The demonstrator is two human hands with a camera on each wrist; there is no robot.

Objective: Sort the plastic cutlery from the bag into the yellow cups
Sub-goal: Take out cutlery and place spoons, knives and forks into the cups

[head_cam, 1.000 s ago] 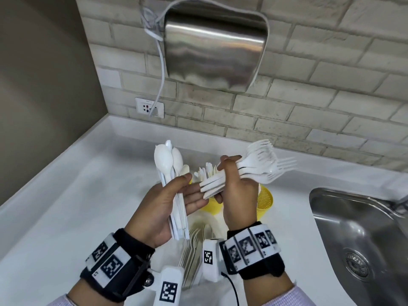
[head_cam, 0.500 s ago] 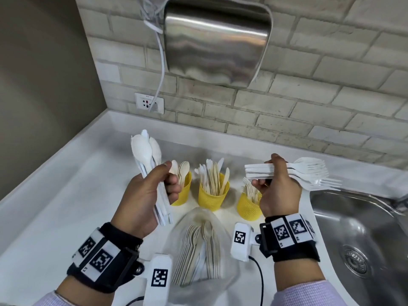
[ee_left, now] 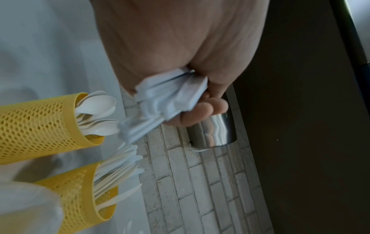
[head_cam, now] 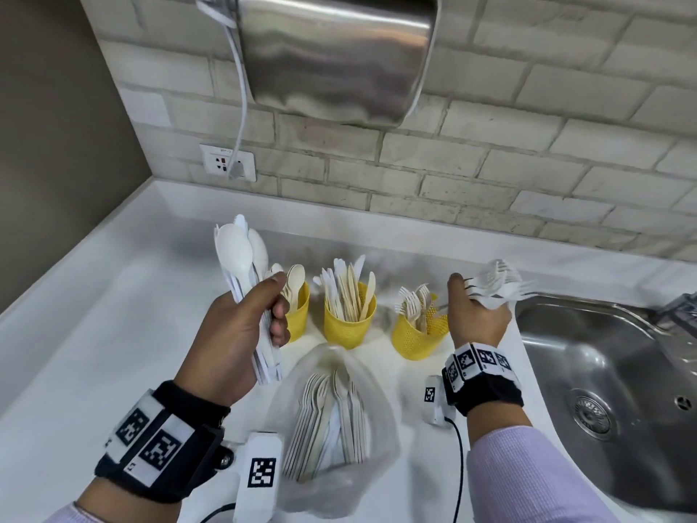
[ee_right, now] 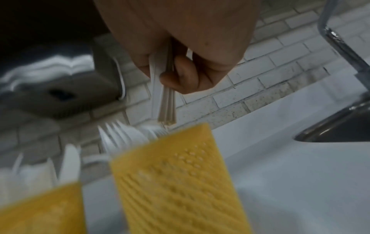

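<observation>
My left hand grips a bundle of white plastic spoons, bowls up, left of the spoon cup. The handle ends show under my fingers in the left wrist view. My right hand grips a bunch of white forks, tines pointing right, just right of the fork cup; their handles hang above that cup. A middle yellow cup holds knives. The clear bag lies on the counter below the cups with several pieces of cutlery inside.
A steel sink sits right of my right hand. A steel hand dryer hangs on the brick wall, its cord running to a socket. The white counter extends left to a brown wall.
My hands have parted: the left carried the spoons left and down beside the spoon cup, the right swung the forks right and down to the fork cup. The head view tilted down.
</observation>
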